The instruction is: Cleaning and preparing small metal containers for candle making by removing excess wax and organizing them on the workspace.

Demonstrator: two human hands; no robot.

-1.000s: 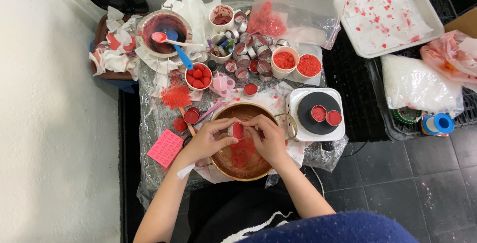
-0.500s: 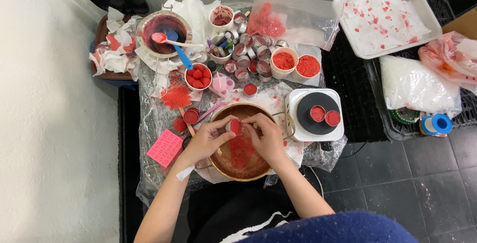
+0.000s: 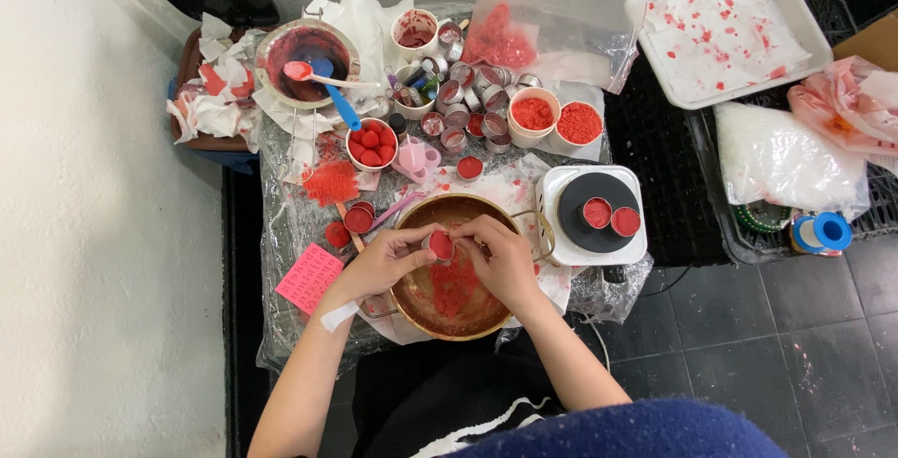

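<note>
White hot plate (image 3: 591, 216) bearing two red-filled tins; two white cups of red granules (image 3: 557, 119); cluster of empty metal tins (image 3: 465, 93); cup of red balls (image 3: 371, 145); blue-handled spoon (image 3: 329, 91) across a stained bowl (image 3: 304, 49); pink card (image 3: 310, 276); white tray (image 3: 729, 28) lined with red-spotted paper.

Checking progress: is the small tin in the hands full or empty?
Full: the small tin, held over the brass bowl, shows red filling to its rim.

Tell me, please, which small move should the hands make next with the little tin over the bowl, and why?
Probably set the small tin with the two filled tins on the hot plate. Both the left hand and the right hand pinch it over the brass bowl, and it already looks full of red.
</note>
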